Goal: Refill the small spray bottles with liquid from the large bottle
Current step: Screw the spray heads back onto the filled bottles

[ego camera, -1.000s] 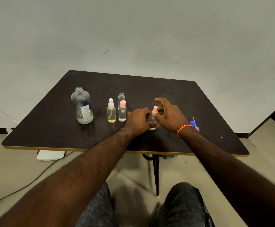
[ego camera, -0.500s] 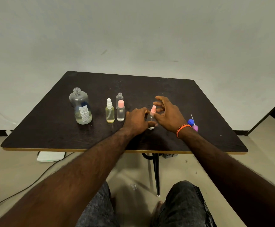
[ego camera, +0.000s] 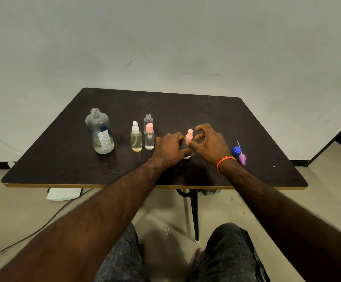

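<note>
A small clear spray bottle with a pink top [ego camera: 189, 135] stands on the dark table [ego camera: 64, 159]. My left hand [ego camera: 169, 148] grips its body from the left. My right hand [ego camera: 209, 144] is at its pink spray head, thumb and fingers curled around it. The large clear bottle [ego camera: 100, 132], uncapped with a little liquid at the bottom, stands at the left. Between them stand a yellowish spray bottle with a white top [ego camera: 136, 137], a clear one with a pink cap [ego camera: 149, 137] and an uncapped clear one [ego camera: 148, 119] behind it.
A blue cap [ego camera: 236, 150] and a purple spray head with its tube [ego camera: 242, 158] lie on the table right of my right wrist. A white device [ego camera: 64, 193] and a cable lie on the floor under the table's left side.
My right hand's fingers have curled in from outstretched to closed around the pink spray head. My left hand has kept its hold on the bottle.
</note>
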A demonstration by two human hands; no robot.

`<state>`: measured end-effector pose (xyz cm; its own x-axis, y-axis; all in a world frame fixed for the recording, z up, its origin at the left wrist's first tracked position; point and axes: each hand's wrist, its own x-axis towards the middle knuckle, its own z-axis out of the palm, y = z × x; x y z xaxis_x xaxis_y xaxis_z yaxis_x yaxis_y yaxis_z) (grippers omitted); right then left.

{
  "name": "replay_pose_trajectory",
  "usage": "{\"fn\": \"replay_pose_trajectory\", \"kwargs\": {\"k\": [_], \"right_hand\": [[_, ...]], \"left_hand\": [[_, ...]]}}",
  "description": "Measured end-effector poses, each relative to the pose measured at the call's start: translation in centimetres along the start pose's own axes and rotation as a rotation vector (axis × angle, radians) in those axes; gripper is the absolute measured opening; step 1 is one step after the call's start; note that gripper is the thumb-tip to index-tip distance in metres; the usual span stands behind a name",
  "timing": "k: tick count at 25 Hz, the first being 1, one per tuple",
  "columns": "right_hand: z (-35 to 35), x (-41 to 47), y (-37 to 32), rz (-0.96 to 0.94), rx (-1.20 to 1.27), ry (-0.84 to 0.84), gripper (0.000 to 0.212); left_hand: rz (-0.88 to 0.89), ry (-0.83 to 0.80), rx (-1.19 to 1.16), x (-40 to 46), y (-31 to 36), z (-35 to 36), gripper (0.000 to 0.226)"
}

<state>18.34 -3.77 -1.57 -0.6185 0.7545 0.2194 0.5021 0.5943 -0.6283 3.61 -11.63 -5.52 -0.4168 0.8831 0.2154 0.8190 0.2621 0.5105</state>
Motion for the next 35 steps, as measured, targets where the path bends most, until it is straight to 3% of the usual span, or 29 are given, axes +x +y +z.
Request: {"fn": "replay_pose_trajectory", "kwargs": {"k": [5, 13, 16, 19, 22, 26, 30, 35], "right_hand": [[1.0, -0.2, 0.3, 0.060, 0.123, -0.126, 0.036], [2.9, 0.7, -1.0, 0.074, 0.149, -0.085, 0.033], [3.9, 1.2, -1.6, 0.073, 0.162, -0.063, 0.034], [5.1, 1.8, -2.4, 0.053, 0.146, -0.053, 0.035], [6.3, 2.3, -3.1, 0.028, 0.158, -0.048, 0.037], [7.3, 2.9, -3.6, 0.026, 0.183, -0.051, 0.038], [6.9, 2.9, -3.1, 0.020, 0.191, -0.094, 0.062], [4.1, 3.6, -1.1, -0.008, -0.054, 0.053, 0.059]], "left_hand": [[0.050, -0.034, 0.140, 0.2, 0.6, -1.3, 0.042], [0.157, -0.240, 0.389, 1.8, 1.7, -7.6, 0.093], [0.164, -0.250, 0.369, 2.5, 1.7, -11.6, 0.080], [0.120, -0.107, 0.269, 3.6, -0.1, -14.7, 0.054], [0.015, -0.039, 0.255, 5.0, -3.1, -15.4, 0.043], [-0.110, -0.162, 0.325, 6.3, -5.9, -14.6, 0.050], [-0.108, -0.285, 0.396, 8.0, -6.3, -13.9, 0.055], [-0.097, -0.376, 0.441, 10.2, -6.4, -13.3, 0.053]]}}
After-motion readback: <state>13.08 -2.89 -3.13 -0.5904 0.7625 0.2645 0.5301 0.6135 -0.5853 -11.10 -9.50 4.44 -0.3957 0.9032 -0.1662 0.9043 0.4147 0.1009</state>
